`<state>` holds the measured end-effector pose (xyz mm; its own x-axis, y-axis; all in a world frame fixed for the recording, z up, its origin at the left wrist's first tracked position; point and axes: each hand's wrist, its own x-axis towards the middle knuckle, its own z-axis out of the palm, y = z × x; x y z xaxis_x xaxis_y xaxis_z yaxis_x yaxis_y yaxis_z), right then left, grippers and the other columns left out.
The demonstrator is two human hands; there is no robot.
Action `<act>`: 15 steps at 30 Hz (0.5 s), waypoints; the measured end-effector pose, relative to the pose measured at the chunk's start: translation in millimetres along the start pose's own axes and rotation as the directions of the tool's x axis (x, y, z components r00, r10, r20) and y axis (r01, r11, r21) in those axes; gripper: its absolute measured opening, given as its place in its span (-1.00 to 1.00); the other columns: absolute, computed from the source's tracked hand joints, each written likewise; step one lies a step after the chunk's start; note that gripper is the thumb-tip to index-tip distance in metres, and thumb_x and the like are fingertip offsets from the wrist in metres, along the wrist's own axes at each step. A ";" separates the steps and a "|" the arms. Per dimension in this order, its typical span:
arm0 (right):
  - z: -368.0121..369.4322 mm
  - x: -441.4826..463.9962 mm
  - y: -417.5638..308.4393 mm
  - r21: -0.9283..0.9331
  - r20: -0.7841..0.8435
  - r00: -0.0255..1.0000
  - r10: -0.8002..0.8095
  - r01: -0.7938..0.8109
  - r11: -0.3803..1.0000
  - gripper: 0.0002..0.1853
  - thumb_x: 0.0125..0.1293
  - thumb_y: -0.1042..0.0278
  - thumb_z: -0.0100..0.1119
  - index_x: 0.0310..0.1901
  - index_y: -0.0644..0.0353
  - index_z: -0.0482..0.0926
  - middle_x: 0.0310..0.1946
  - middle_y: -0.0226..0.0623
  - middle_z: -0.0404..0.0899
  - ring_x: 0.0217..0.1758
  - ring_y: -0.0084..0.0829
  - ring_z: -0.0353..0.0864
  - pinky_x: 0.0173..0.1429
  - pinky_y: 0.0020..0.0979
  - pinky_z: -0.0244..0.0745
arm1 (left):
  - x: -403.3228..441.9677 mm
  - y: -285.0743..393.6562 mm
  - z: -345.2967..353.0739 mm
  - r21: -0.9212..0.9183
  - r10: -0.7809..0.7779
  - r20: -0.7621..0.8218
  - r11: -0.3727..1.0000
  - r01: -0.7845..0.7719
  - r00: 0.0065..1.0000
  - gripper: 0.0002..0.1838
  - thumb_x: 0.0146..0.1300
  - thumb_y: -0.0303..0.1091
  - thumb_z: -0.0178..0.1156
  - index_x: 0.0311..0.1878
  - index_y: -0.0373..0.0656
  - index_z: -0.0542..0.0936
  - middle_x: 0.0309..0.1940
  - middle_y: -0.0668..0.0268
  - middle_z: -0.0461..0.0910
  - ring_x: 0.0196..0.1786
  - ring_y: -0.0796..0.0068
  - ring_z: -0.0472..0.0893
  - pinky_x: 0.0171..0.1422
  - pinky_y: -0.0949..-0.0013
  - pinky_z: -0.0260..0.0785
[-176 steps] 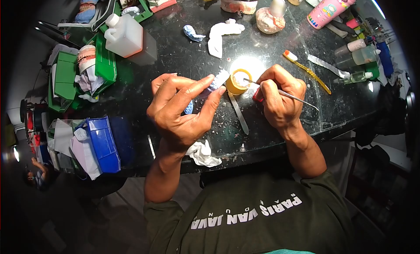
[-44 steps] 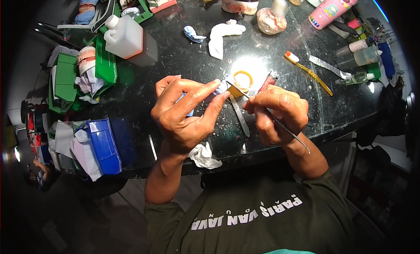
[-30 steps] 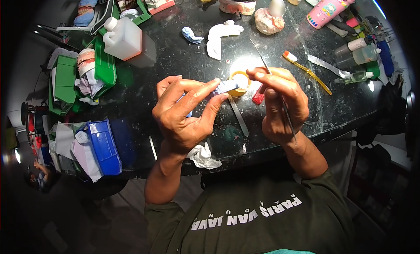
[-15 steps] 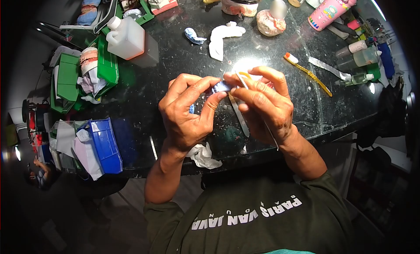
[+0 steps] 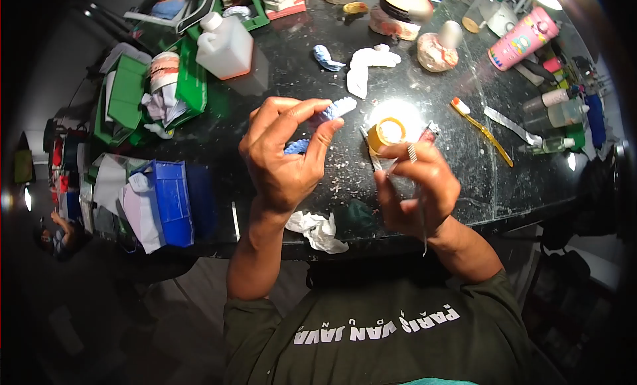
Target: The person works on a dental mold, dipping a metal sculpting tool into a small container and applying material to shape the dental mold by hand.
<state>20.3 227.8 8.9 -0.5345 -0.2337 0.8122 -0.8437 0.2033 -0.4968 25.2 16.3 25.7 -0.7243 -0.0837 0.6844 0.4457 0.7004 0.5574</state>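
Note:
Between its thumb and fingertips, my left hand [image 5: 288, 149] pinches a blue and white molded piece [image 5: 340, 108], raised over the dark table. Part of another blue piece [image 5: 296, 146] shows beneath that palm. My right hand [image 5: 421, 186] has its fingers curled around a thin metal tool [image 5: 424, 226], whose lower end hangs below the palm. A yellow cup [image 5: 379, 138] with white contents stands just beyond my right fingertips, under a bright glare. Close to the cup, a flat metal strip [image 5: 365, 134] is partly hidden. Crumpled white tissue [image 5: 320, 232] lies by the near edge.
Blue [image 5: 326, 58] and white molded pieces [image 5: 358, 76] lie farther back. On the right are a yellow toothbrush [image 5: 488, 133] and a pink tumbler [image 5: 524, 39]. A plastic jug [image 5: 227, 48], green bins [image 5: 192, 86] and a blue bin [image 5: 171, 202] stand left. A person [image 5: 61, 232] shows far left.
My right hand has drawn away from the molded piece, down and to the right, keeping the tool. My left hand holds the piece slightly higher. The view has shifted, uncovering the yellow cup.

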 end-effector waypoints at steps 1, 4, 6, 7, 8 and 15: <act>6.1 -6.8 -0.8 0.076 0.074 0.997 -0.007 0.001 0.997 -0.79 0.16 0.66 0.49 -0.24 0.29 0.61 -0.21 -0.06 0.76 -0.30 -0.17 0.78 -0.23 -0.26 0.68 | 1.8 -1.3 -2.2 -0.011 -0.010 -0.023 1.000 0.010 1.000 -0.72 0.14 -0.54 0.64 -0.07 -0.24 0.81 -0.26 0.26 0.72 -0.22 0.42 0.70 -0.08 0.38 0.55; 15.8 -17.0 -11.9 0.156 0.445 0.892 -0.081 0.012 0.988 -0.77 0.11 0.50 0.52 -0.28 0.21 0.60 -0.04 -0.13 0.76 -0.07 -0.23 0.79 -0.08 -0.27 0.66 | 3.6 -6.0 -5.3 -0.025 -0.065 -0.081 0.998 0.063 0.995 -0.72 0.14 -0.54 0.64 -0.08 -0.24 0.81 -0.26 0.28 0.72 -0.22 0.44 0.70 -0.08 0.38 0.54; 28.8 -23.4 -17.6 0.202 0.518 0.844 -0.142 0.041 0.978 -0.78 0.15 0.41 0.48 -0.23 0.17 0.60 0.04 -0.21 0.75 0.03 -0.30 0.76 0.04 -0.24 0.61 | 4.9 -9.5 -8.1 -0.027 -0.062 -0.102 0.998 0.059 0.993 -0.72 0.13 -0.52 0.65 -0.09 -0.24 0.81 -0.27 0.29 0.72 -0.24 0.45 0.70 -0.10 0.38 0.55; 34.7 -29.3 -17.6 0.213 0.527 0.831 -0.178 0.073 0.974 -0.81 0.22 0.37 0.42 -0.18 0.13 0.61 -0.02 -0.29 0.75 -0.02 -0.35 0.74 0.06 -0.24 0.56 | 5.5 -10.5 -8.6 -0.023 -0.052 -0.113 0.998 0.050 0.992 -0.72 0.12 -0.52 0.65 -0.10 -0.23 0.81 -0.28 0.29 0.73 -0.25 0.44 0.72 -0.13 0.37 0.56; 37.0 -34.0 -15.3 0.224 0.550 0.811 -0.201 0.089 0.971 -0.82 0.23 0.36 0.41 -0.18 0.12 0.62 -0.05 -0.31 0.74 -0.05 -0.36 0.73 0.04 -0.25 0.54 | 6.1 -10.8 -8.5 -0.023 -0.044 -0.122 0.999 0.041 0.992 -0.73 0.12 -0.51 0.65 -0.11 -0.22 0.81 -0.28 0.28 0.73 -0.27 0.43 0.73 -0.15 0.37 0.57; 33.5 -41.4 -10.4 0.245 0.627 0.748 -0.218 0.076 0.966 -0.81 0.24 0.33 0.39 -0.13 0.06 0.63 -0.15 -0.40 0.70 -0.11 -0.40 0.66 -0.02 -0.28 0.45 | 6.8 -12.2 -9.7 -0.017 -0.041 -0.128 0.999 0.040 0.991 -0.72 0.12 -0.50 0.66 -0.11 -0.24 0.80 -0.26 0.28 0.74 -0.26 0.43 0.73 -0.14 0.37 0.57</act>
<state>49.6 203.5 -29.8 -0.2464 -0.8154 0.5238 -0.8681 -0.0546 -0.4933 19.9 0.3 28.1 -0.6686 -0.2030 0.7154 0.4253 0.6847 0.5918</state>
